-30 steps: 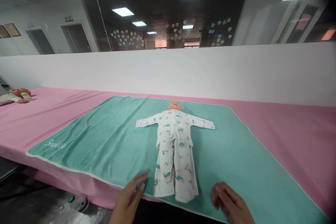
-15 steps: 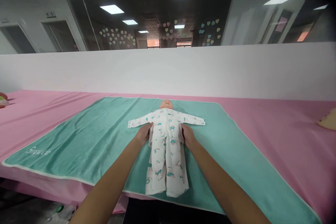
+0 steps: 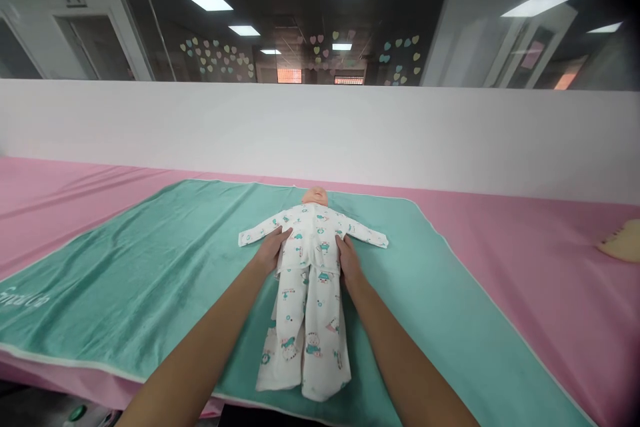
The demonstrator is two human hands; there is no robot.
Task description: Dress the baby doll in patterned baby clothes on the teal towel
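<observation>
A baby doll (image 3: 309, 260) in white pyjamas with teal prints lies face up on a teal blanket (image 3: 150, 280), head away from me, arms spread, legs toward me. My left hand (image 3: 271, 250) clasps the doll's torso on its left side under the arm. On the other side my right hand (image 3: 347, 259) clasps the torso in the same way. Both hands have their fingers curled round the doll's sides.
The blanket lies on a long table covered in pink cloth (image 3: 550, 260). A white partition (image 3: 350, 133) runs along the far edge, with glass windows above. A pale object (image 3: 623, 241) sits at the far right on the pink cloth.
My hands went from the blanket's near edge up to the doll's torso and closed round its sides. The view has shifted right and closer.
</observation>
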